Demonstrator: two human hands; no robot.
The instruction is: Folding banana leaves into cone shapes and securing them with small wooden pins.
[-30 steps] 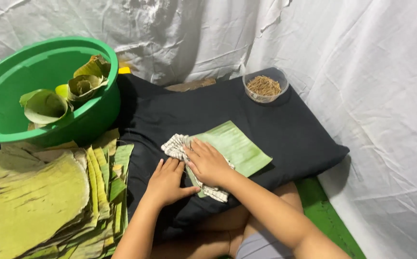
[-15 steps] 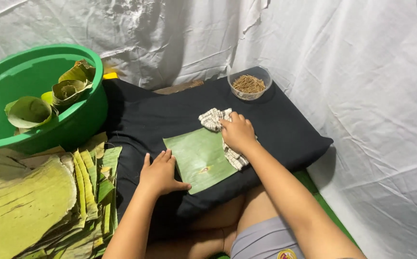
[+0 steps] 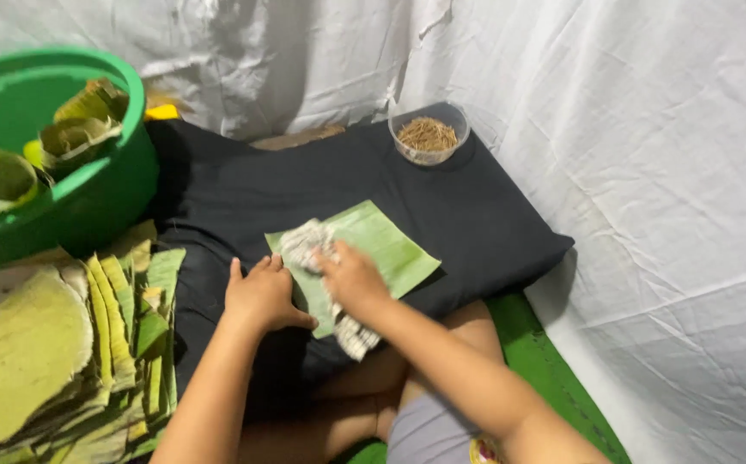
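A cut green banana leaf [image 3: 380,245] lies flat on a black cushion [image 3: 321,185] in front of me. My right hand [image 3: 351,279] presses a patterned white cloth [image 3: 308,245] onto the leaf's left part; the cloth's tail [image 3: 356,333] hangs below my wrist. My left hand [image 3: 261,296] rests flat on the cushion at the leaf's lower left edge, fingers spread, holding nothing.
A green plastic basin [image 3: 89,198] with several rolled leaf cups stands at the left. A stack of leaf pieces [image 3: 63,344] lies below it. A clear bowl of thin brown sticks [image 3: 429,133] sits at the cushion's far edge. White sheeting [image 3: 648,172] surrounds the area.
My right hand has swept the cloth from the leaf's upper right back to its left side. My left hand stays at the leaf's lower left edge.
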